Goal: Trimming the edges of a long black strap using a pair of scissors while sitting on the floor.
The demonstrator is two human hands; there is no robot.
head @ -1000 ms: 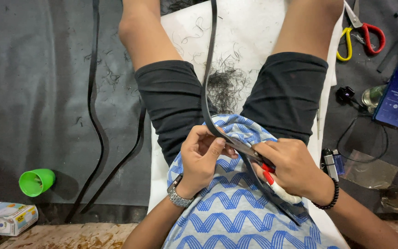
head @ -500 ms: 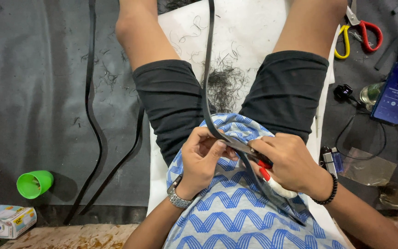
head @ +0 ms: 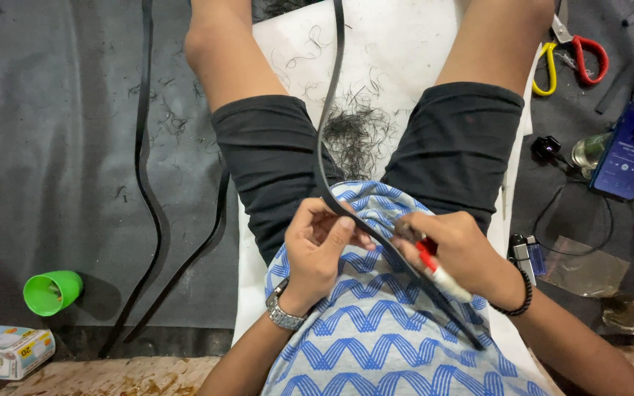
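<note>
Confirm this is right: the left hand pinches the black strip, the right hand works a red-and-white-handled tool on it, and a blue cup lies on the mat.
Not quite: the cup is green, as the head view shows. The left hand does pinch the black strip, and the right hand holds the red-and-white-handled tool.

We wear black shorts [head: 273,158], a blue-and-white zigzag shirt [head: 376,337], a metal wristwatch [head: 282,312] left of it, a black bead bracelet [head: 521,290] right.

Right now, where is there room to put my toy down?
The dark mat is mostly bare left of the loose black strips, above the green cup. The right side is crowded: scissors, phone, cable.
</note>
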